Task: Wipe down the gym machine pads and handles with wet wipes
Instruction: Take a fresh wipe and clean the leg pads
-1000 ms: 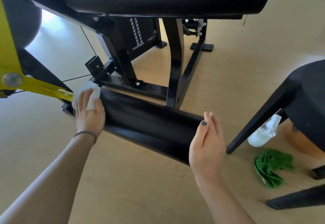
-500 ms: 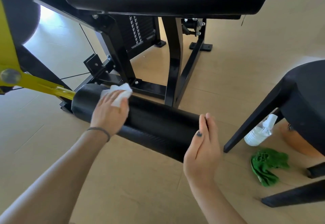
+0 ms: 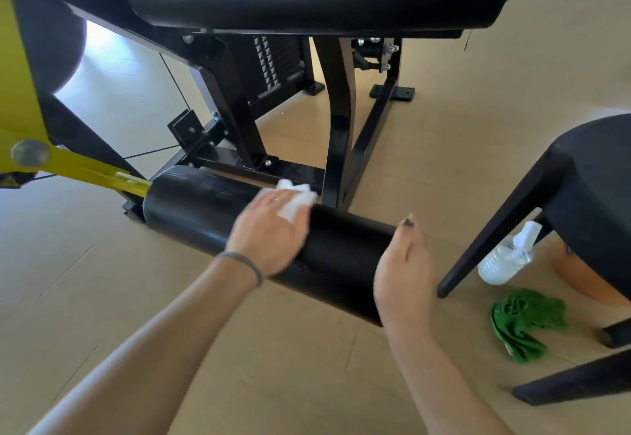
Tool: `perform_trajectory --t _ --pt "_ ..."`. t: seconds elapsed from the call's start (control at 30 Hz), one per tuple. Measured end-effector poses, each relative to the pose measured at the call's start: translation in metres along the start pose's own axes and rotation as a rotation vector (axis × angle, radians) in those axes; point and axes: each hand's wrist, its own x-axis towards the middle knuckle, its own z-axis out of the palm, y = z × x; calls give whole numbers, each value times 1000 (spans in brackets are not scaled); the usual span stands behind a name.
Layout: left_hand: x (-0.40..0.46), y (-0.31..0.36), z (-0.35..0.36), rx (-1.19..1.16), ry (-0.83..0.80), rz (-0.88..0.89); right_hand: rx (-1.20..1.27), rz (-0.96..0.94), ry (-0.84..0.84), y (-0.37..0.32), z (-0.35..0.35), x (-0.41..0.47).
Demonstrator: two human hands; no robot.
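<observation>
The left hand (image 3: 269, 233) presses a white wet wipe (image 3: 296, 199) flat on the middle of the black roller pad (image 3: 205, 209), low by the floor. The right hand (image 3: 404, 264) lies open against the pad's right end.

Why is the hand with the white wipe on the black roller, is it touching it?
Touching. The head view shows the left hand pressing the white wipe flat against the top of the black roller pad, with no gap between them.
</observation>
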Motion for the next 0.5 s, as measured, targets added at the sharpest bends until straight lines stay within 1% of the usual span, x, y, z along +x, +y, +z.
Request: perform_trajectory --t 0.03,0.07,0.1,0.13,0.2,0.23,0.27,0.3,0.33,0.4,0.43,0.5 --pt "2 -17 -4 21 20 -85 -32 -37 -6 3 2 -9" --pt "-1 -21 -6 11 30 -111 -63 -81 11 6 2 -16" --pt "-5 -12 -8 -13 23 -86 -84 -121 41 11 3 -21" --pt "-11 7 -11 -58 8 3 -94 -167 65 16 3 -26" --pt "-24 59 -12 -130 -21 289 -68 -307 71 29 4 -36" --pt "-31 80 -7 -137 -62 404 -30 -362 49 34 4 -41" --pt "-33 93 -2 -154 -106 442 16 -383 32 37 3 -44" --pt "-30 93 -1 -189 -125 433 67 -363 46 37 1 -44" --pt "-22 83 -2 -222 -111 372 125 -306 100 32 -2 -41" --pt "-9 39 -1 -167 -47 186 233 -178 210 15 -7 -29" --pt "-3 12 -4 -81 -23 94 234 -146 212 6 -9 -23" --pt "2 -36 -11 28 11 -87 67 -127 146 -6 -8 -11"
